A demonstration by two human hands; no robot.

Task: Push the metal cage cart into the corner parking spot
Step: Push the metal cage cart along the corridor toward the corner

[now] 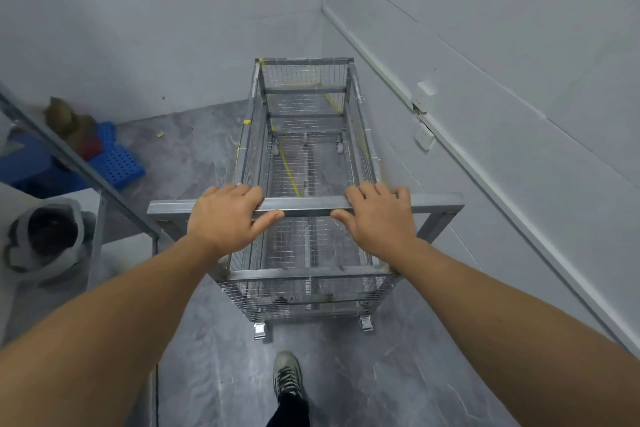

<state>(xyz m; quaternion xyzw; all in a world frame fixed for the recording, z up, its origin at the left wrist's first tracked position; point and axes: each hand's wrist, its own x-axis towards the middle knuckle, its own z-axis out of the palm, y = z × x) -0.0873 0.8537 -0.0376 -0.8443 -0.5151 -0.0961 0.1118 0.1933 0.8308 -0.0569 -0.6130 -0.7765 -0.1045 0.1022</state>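
Observation:
A metal cage cart point(304, 121) with wire-mesh sides and small castors stands straight ahead, its far end close to the corner where two white walls meet. Its wide grey handle bar point(304, 204) runs across the near end. My left hand point(228, 215) grips the bar left of centre, fingers over the top and thumb underneath. My right hand point(377, 215) grips it right of centre in the same way. The cart is empty; yellow floor tape point(289, 166) shows through its mesh bottom.
The right wall point(485, 114) runs close along the cart, with wall sockets point(424, 139). On the left a blue plastic pallet point(117, 159) lies on the floor, a metal table frame point(100, 218) stands near me, and a white sack point(45, 236) sits below it. My shoe point(287, 374) is behind the cart.

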